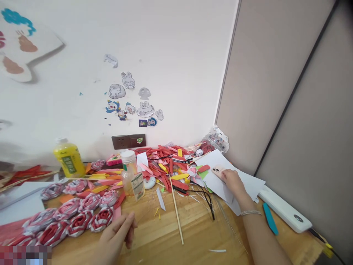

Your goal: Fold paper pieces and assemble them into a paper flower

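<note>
My right hand (231,179) is closed on a pale pink phone (217,171), which lies over white paper sheets (245,184) at the right of the table. Over the table's front, my left hand (121,230) has its fingers curled together; whatever they may hold is too small to make out. Left of it lie several rolled paper roses (79,222) in red, pink and white. A thin wooden stick (176,211) rests between my two hands. Behind it spreads a pile of red and yellow paper strips (168,165).
A clear jar (129,176) and a yellow bottle (68,158) stand at the back left. Black cords (208,202) lie near the middle. At the right are a teal object (270,219) and a long white device (285,209). A wall closes the back.
</note>
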Tool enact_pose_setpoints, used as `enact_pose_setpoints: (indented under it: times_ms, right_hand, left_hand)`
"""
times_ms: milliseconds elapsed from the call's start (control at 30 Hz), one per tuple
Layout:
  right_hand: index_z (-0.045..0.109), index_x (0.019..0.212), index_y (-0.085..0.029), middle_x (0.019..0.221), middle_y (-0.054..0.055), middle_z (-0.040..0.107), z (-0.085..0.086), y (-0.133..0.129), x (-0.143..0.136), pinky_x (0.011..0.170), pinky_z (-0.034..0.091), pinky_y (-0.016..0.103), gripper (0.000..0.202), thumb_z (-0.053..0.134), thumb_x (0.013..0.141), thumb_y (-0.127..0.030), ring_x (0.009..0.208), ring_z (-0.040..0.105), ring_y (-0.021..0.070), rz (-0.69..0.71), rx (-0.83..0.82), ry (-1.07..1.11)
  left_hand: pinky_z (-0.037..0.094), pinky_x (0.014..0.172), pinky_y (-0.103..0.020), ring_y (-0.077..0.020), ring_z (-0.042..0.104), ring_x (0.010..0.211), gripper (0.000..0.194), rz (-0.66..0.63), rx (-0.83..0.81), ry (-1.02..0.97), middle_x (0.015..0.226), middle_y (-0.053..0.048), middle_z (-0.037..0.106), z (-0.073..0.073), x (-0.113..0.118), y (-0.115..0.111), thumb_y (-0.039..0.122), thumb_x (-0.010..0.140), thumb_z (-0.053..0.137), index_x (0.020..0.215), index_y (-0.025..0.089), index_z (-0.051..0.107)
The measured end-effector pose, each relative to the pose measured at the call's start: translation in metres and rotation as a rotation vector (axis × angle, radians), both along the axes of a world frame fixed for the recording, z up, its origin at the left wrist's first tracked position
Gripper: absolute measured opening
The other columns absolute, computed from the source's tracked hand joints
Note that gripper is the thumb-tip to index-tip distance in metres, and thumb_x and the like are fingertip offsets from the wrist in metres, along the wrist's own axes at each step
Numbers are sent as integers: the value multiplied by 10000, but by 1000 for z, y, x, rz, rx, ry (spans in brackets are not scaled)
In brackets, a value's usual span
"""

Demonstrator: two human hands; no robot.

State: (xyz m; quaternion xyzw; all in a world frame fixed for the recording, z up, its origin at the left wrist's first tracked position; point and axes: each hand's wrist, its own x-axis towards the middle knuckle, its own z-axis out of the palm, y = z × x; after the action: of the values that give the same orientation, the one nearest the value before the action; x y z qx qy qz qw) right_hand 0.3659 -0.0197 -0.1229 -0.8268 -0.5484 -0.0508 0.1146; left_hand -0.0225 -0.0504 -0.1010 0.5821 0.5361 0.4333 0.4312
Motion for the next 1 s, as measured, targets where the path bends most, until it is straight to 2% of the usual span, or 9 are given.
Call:
enact_pose_setpoints:
  times_ms: [133, 233, 300, 367, 500, 633, 800, 900, 1000]
  right_hand:
    - [631, 950, -148, 1018, 94, 606, 8, 1, -14, 794, 333, 250, 253, 425, 829, -234, 947, 504, 200, 75, -4, -7]
    - [636, 957, -169, 1045, 81, 596, 13, -1, -30, 798, 350, 233, 297, 583, 721, -343, 969, 513, 204, 181, -43, -9]
    - [651, 899, -155, 1061, 97, 588, 15, -2, -40, 779, 366, 236, 322, 667, 626, -324, 981, 517, 222, 211, -80, -25]
    - [656, 848, -135, 1062, 120, 587, 16, -4, -48, 742, 381, 241, 282, 685, 593, -252, 961, 537, 232, 204, -117, -46]
    - [652, 827, -116, 946, 140, 635, 20, -6, -56, 645, 388, 248, 165, 569, 707, -194, 833, 600, 215, 151, -168, -73]
    - [653, 802, -93, 827, 152, 656, 24, -5, -60, 611, 377, 257, 219, 437, 796, -132, 775, 614, 213, 113, -170, -114]
    - [640, 824, -98, 919, 148, 619, 33, -4, -71, 638, 379, 269, 258, 382, 828, -93, 883, 560, 236, 112, -103, -201]
    - [633, 825, -136, 971, 120, 585, 37, -5, -79, 646, 375, 253, 238, 396, 831, -105, 942, 509, 231, 116, -52, -245]
    - [621, 878, -150, 956, 114, 574, 33, -4, -83, 646, 372, 246, 258, 384, 819, -66, 929, 504, 217, 89, -34, -256]
  left_hand:
    - [366, 462, -255, -162, 463, 429, 374, 5, -14, -9, 381, 31, 484, -5, 0, 0, 556, 640, 502, 450, 235, 501]
    - [363, 471, -256, -165, 469, 434, 377, 0, -10, -7, 372, 33, 473, -8, 0, 3, 552, 655, 494, 453, 235, 503]
    - [362, 472, -257, -168, 471, 437, 374, -7, -10, -2, 370, 32, 477, -7, 1, 4, 553, 648, 499, 451, 235, 504]
    - [365, 477, -257, -168, 473, 443, 363, -15, -15, 2, 381, 30, 489, -5, 1, 5, 549, 636, 512, 455, 234, 508]
    - [367, 488, -255, -162, 473, 442, 368, -27, -20, 16, 388, 33, 492, -4, 0, 5, 553, 642, 503, 466, 231, 511]
    - [358, 480, -250, -150, 466, 419, 388, -47, -16, 28, 377, 39, 490, -14, -4, 7, 566, 662, 480, 489, 220, 512]
    - [340, 442, -234, -129, 446, 383, 422, -84, -57, 13, 362, 49, 474, -25, -4, 11, 590, 670, 463, 510, 202, 510]
    - [329, 441, -225, -119, 436, 371, 424, -90, -67, 4, 341, 59, 455, -25, -2, 10, 585, 681, 454, 517, 197, 502]
    - [323, 440, -223, -116, 430, 367, 431, -91, -69, 2, 329, 58, 450, -22, 1, 8, 590, 675, 449, 515, 193, 497]
